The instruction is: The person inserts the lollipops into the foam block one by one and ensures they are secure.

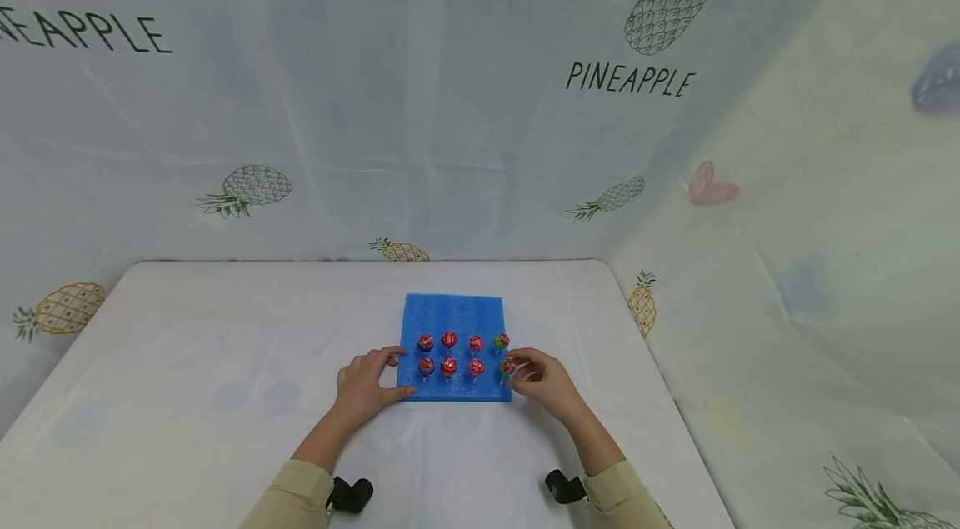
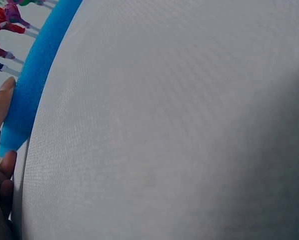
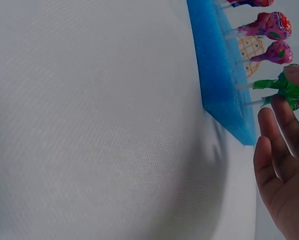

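A blue foam board (image 1: pixel 453 312) lies on the white table, with several wrapped lollipops standing on their sticks in two rows. My left hand (image 1: pixel 363 383) holds the board at its left side, thumb at the near left corner and fingers along the left edge. At the right end of the near row, my right hand (image 1: pixel 551 386) pinches the green-wrapped lollipop (image 3: pixel 292 91) between thumb and fingers; its white stick reaches down to the foam. Another green-wrapped lollipop (image 1: pixel 502 341) stands just behind it. Red lollipops (image 1: pixel 448 366) and dark blue-and-red ones (image 1: pixel 425 342) fill the columns further left.
The white-covered table (image 1: pixel 225 329) extends around the board on all sides. Behind it hangs a pale curtain (image 1: pixel 360 96) with pineapple prints, and another patterned sheet (image 1: pixel 810 262) is on the right. Black wrist devices (image 1: pixel 351 496) sit at both sleeves.
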Motion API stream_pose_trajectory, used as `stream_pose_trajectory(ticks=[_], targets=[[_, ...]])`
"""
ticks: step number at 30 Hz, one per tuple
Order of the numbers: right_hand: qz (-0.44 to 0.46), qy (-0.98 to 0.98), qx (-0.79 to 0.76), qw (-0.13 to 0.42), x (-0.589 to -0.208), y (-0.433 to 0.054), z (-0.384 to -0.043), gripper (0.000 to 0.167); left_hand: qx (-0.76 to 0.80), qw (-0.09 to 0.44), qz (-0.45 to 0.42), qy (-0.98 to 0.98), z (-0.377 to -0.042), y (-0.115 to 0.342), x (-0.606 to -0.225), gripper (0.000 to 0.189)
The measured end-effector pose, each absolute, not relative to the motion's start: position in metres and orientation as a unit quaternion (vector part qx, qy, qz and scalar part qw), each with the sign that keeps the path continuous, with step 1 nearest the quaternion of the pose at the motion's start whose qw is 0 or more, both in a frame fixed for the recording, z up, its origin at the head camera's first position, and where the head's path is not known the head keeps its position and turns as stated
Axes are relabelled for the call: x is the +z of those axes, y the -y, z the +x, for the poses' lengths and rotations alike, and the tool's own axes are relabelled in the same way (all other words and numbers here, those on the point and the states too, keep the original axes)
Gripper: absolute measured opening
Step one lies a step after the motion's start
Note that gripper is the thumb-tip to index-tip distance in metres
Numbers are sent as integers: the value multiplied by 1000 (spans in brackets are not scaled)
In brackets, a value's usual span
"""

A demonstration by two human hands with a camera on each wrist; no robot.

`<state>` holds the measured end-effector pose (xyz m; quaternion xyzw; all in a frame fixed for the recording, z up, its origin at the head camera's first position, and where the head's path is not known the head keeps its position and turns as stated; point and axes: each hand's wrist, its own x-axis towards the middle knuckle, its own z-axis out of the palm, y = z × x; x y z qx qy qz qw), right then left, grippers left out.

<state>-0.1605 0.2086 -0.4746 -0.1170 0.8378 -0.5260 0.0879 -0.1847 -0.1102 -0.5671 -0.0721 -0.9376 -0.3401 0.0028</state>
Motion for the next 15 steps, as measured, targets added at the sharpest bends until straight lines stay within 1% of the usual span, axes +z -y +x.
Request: stream_pose_trajectory(ticks=[3,9,15], targets=[[-118,-837,-527,90,-474,-209,-160,41,-340,3,-69,938,-184,111,-568,69],[-110,-844,-518,89,-474,-212,-160,38,-344,-8,-64,937,-183,112,-564,67],[-106,-854,-503,81,-490,-223,-167,39,-350,-13,-64,934,-182,116,-557,64]])
